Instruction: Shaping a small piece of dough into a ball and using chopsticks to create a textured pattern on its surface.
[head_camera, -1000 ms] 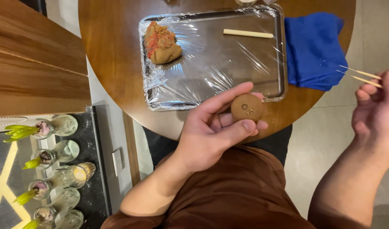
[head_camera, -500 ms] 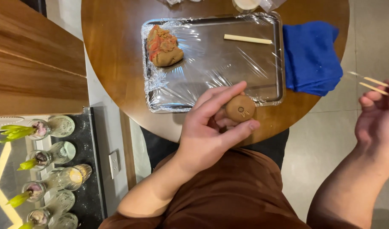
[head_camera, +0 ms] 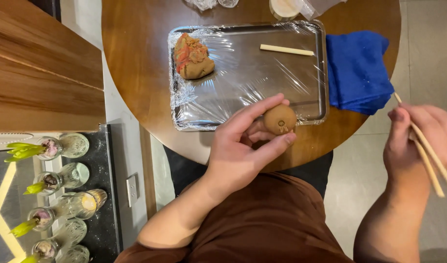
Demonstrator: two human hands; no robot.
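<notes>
My left hand (head_camera: 243, 143) holds a small round brown dough ball (head_camera: 280, 119) between thumb and fingers, over the near edge of a metal tray (head_camera: 321, 73) lined with plastic wrap. My right hand (head_camera: 416, 141) is off the table's right side, closed on two thin wooden sticks (head_camera: 428, 151) that slant across the palm. In the tray's far left corner sits a lump of brown and reddish dough (head_camera: 191, 56). A short pale wooden stick (head_camera: 286, 49) lies in the tray toward its far right.
The tray rests on a round wooden table (head_camera: 135, 58). A folded blue cloth (head_camera: 357, 68) lies right of the tray. Clear containers (head_camera: 282, 6) stand at the table's far edge. Left below, glass jars with sprouting bulbs (head_camera: 48, 148) sit on a dark shelf.
My right hand has turned and dropped lower, the two sticks now slanting downward across it. The left hand with the dough ball stays over the tray's near edge.
</notes>
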